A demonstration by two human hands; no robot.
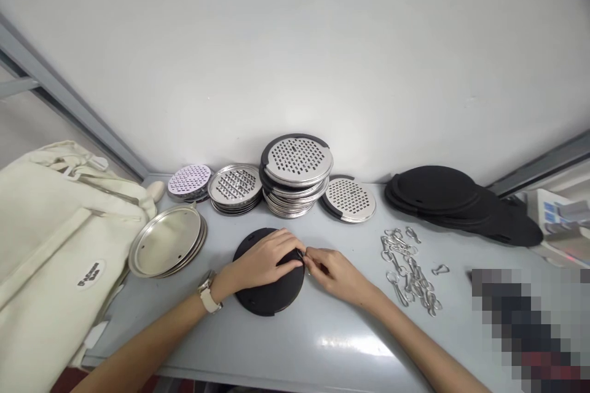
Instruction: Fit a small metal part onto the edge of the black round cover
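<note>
Head view looks down on a grey table [295, 344] where the left hand [262, 261] lies across a black plastic disc [270, 295], fingers curled over its far edge and pressing it flat. The right hand [329, 273] comes in from the other side, its thumb and fingertips pinched on what looks like a small metal clip [300, 255], mostly hidden at the disc's edge, right beside the left fingertips. The disc sits on the table between the hands, in front of the stacks. The risks sit at that pinch: a clip this small could slip from damp or tired fingertips and spring away or drop to the floor, and a hard push could make the disc skid or tip out from under the left hand. A stray elbow could also knock the tall stack of steel grater plates [295, 175], which leans slightly, or snag the loose heap of metal clips [408, 273] to the right. The only container is the cream canvas bag [59, 245] on the left, slumped against the steel plates [166, 241]; whatever is inside it cannot be seen. Overlapping black discs [461, 202] lie further right.
</note>
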